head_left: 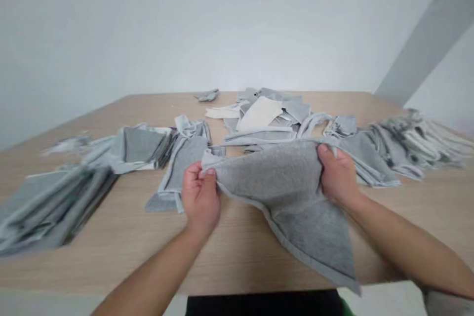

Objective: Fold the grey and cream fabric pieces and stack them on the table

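Above the near part of the table (237, 261), a grey cloth (274, 177) is hanging between the person's two hands. Its upper edge is running nearly level from left to right. Its long axis is slanting from the upper left corner down to the lower right, where a pointed corner is dangling past the table's near edge, toward the person. A hemmed border is following that slant.

The left hand (202, 197) is pinching the upper left corner between thumb and fingers. The right hand (338, 175) is grasping the upper edge near the right, thumb uppermost.

Just beyond the left hand, a folded grey piece (188, 155) is lying flat. Farther left, two stacks, one nearer (55, 207) and one farther (142, 145), are resting. Behind the cloth, a loose pile of grey and cream scraps (261, 113) is spreading. At far right, a blurred row of folded fabric (437, 140) is sitting.
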Action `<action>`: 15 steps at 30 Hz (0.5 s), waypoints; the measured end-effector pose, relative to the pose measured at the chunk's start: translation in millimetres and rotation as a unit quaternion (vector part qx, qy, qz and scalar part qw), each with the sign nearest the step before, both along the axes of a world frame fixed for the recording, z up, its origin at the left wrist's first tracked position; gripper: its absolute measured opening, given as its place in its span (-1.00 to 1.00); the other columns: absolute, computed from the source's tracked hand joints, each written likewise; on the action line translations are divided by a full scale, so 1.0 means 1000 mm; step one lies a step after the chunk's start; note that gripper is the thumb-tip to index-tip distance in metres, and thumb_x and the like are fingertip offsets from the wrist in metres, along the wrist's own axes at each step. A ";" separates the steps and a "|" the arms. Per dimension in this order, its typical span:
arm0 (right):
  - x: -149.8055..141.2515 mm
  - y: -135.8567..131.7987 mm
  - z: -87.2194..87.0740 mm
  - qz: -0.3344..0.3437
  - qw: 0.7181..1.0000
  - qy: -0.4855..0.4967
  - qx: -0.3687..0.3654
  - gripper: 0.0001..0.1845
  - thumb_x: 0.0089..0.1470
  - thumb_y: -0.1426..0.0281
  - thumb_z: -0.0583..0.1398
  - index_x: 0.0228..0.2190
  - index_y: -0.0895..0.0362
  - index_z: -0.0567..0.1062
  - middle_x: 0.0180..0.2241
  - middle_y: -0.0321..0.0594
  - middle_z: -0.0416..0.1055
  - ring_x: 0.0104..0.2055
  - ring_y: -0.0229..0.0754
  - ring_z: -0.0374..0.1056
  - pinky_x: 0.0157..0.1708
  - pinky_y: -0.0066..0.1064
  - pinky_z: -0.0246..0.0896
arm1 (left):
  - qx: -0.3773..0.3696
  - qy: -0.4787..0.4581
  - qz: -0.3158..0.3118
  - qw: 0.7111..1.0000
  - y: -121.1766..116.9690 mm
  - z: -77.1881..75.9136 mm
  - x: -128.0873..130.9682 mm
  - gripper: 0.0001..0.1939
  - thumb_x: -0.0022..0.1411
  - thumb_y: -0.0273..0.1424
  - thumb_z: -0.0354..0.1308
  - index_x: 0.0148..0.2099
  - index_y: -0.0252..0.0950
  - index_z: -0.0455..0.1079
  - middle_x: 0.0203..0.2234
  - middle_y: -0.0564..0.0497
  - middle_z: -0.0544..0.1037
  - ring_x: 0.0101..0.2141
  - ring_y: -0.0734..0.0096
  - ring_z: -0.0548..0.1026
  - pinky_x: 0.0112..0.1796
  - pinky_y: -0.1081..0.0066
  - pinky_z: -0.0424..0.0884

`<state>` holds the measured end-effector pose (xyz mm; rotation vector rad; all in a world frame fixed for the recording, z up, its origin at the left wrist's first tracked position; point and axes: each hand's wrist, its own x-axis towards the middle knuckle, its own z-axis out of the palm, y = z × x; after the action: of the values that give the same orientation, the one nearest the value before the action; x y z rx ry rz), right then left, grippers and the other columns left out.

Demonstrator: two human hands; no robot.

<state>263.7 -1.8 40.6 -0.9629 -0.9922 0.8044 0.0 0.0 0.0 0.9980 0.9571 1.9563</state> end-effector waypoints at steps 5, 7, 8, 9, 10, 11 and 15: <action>-0.001 -0.001 -0.002 0.023 1.000 -0.019 0.005 -0.75 0.03 0.15 0.25 -0.49 0.06 0.47 -0.59 -0.38 0.43 -0.52 -0.20 0.34 -0.52 -0.41 0.25 | -0.013 0.016 -0.050 0.999 -0.004 0.004 0.005 -0.68 0.04 -0.32 0.32 -0.13 -0.19 0.38 -0.49 0.16 0.49 -0.49 0.56 0.42 -0.41 0.56 0.34; -0.006 -0.003 -0.003 0.044 0.999 -0.025 0.005 -0.73 0.05 0.12 0.22 -0.46 0.05 0.49 -0.57 -0.36 0.46 -0.50 -0.16 0.38 -0.49 -0.37 0.28 | -0.027 0.035 -0.084 0.996 -0.008 0.006 0.007 -0.68 0.03 -0.33 0.33 -0.14 -0.22 0.42 -0.48 0.12 0.52 -0.48 0.52 0.45 -0.40 0.53 0.36; -0.009 -0.003 -0.003 0.056 0.998 -0.029 0.006 -0.72 0.06 0.11 0.21 -0.45 0.05 0.50 -0.55 -0.35 0.47 -0.48 -0.15 0.40 -0.47 -0.36 0.29 | -0.035 0.046 -0.099 0.993 -0.010 0.006 0.008 -0.69 0.02 -0.33 0.33 -0.15 -0.24 0.44 -0.49 0.10 0.53 -0.48 0.49 0.47 -0.40 0.51 0.36; -0.012 -0.004 -0.002 0.067 0.997 -0.035 0.007 -0.71 0.07 0.10 0.20 -0.45 0.05 0.51 -0.54 -0.34 0.48 -0.46 -0.14 0.41 -0.45 -0.36 0.30 | -0.043 0.057 -0.113 0.991 -0.011 0.007 0.009 -0.70 0.01 -0.33 0.33 -0.17 -0.27 0.46 -0.51 0.08 0.53 -0.48 0.46 0.48 -0.41 0.50 0.36; -0.015 -0.004 -0.002 0.076 0.996 -0.041 0.008 -0.70 0.08 0.09 0.19 -0.45 0.05 0.51 -0.53 -0.34 0.49 -0.44 -0.13 0.43 -0.43 -0.35 0.31 | -0.050 0.067 -0.124 0.989 -0.012 0.007 0.010 -0.71 0.00 -0.32 0.33 -0.19 -0.28 0.48 -0.54 0.08 0.52 -0.49 0.44 0.48 -0.43 0.50 0.36; -0.017 -0.005 -0.002 0.083 0.995 -0.048 0.006 -0.68 0.09 0.08 0.18 -0.46 0.05 0.51 -0.52 -0.33 0.50 -0.42 -0.13 0.43 -0.41 -0.35 0.31 | -0.055 0.075 -0.131 0.987 -0.013 0.008 0.011 -0.73 0.00 -0.32 0.33 -0.22 -0.30 0.48 -0.57 0.08 0.51 -0.50 0.44 0.47 -0.46 0.51 0.34; -0.022 -0.003 -0.003 0.067 0.996 -0.050 0.003 -0.66 0.09 0.06 0.16 -0.43 0.06 0.52 -0.48 -0.31 0.52 -0.36 -0.11 0.44 -0.38 -0.35 0.31 | -0.068 0.090 -0.125 0.986 -0.012 0.007 0.011 -0.77 0.02 -0.29 0.31 -0.28 -0.30 0.46 -0.61 0.12 0.48 -0.59 0.51 0.39 -0.52 0.53 0.28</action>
<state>241.6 -4.7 37.3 -0.9451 -1.1545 0.8717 11.4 -11.7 7.3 1.1702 0.9982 1.5939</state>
